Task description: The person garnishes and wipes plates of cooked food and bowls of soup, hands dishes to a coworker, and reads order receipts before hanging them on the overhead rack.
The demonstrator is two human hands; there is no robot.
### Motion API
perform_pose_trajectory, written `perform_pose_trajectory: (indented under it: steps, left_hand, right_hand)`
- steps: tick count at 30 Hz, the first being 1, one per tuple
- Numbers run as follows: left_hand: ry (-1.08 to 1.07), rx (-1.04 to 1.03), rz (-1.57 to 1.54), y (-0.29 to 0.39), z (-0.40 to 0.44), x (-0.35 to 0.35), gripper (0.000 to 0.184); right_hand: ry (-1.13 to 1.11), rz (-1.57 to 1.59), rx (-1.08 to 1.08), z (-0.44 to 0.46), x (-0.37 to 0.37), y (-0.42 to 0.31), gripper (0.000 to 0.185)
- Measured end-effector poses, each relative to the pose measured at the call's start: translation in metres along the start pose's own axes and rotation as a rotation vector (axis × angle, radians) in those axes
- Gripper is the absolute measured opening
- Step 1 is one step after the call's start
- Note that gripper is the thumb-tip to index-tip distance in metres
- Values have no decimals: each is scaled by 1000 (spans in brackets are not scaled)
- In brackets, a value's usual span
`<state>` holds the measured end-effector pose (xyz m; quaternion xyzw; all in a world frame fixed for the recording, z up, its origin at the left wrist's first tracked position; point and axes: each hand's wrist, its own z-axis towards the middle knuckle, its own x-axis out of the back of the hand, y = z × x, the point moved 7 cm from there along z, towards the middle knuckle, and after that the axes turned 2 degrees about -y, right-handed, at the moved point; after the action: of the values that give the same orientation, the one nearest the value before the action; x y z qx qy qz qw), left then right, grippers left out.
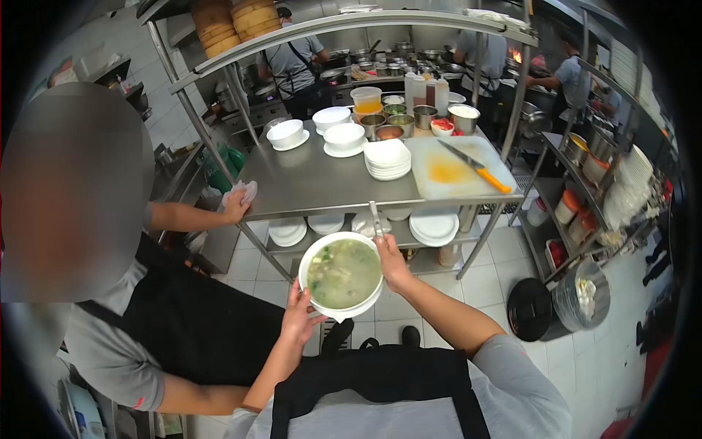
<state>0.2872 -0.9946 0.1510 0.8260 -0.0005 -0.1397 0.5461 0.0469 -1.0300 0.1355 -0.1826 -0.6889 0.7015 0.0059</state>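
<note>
soup bowl (pixel 342 274) before table (pixel 292 175) | stacked bowls (pixel 388 162) left of cutting board (pixel 430 157) | knife (pixel 477 167) on cutting board | plates (pixel 435 226) on lower shelf (pixel 470 235)

One soup bowl (pixel 341 274), one knife (pixel 463 159), one board (pixel 430 181)

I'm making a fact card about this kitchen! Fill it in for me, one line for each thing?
Soup: pale, with green bits, in a white bowl
Left hand: holding the bowl's left side
Right hand: at its right side, by a metal handle
Knife: on the cutting board
Helper's hand: with a cloth, at the table's left edge
</note>
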Motion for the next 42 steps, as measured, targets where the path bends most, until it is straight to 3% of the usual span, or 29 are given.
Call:
perform_pose_trajectory:
  steps: [12, 24, 28, 30, 32, 34, 39, 42]
  left_hand:
    - [231, -49, -128, 50, 198, -11, 50]
    - [348, -117, -195, 84, 345, 40, 53]
    - [366, -124, -191, 94, 384, 42, 49]
    - [361, -117, -199, 101, 397, 38, 49]
    - [367, -110, -198, 111, 405, 31, 49]
    - [358, -118, -207, 118, 412, 25, 50]
    - [346, -126, -272, 126, 418, 14, 51]
    - [368, -114, -257, 120, 422, 17, 55]
  right_hand:
    - [-299, -133, 1, 275, -36, 35, 32]
    - [-445, -161, -100, 446, -102, 71, 39]
    - [-342, -520, 261, 488, -109, 19, 37]
    - [-401, -874, 303, 496, -119, -26, 39]
    - [-416, -1014, 502, 490, -130, -64, 36]
    - [-525, -1220, 553, 485, -141, -83, 35]
    - [-704, -1647, 334, 470, -158, -93, 36]
    - [-763, -1762, 390, 468, -171, -85, 30]
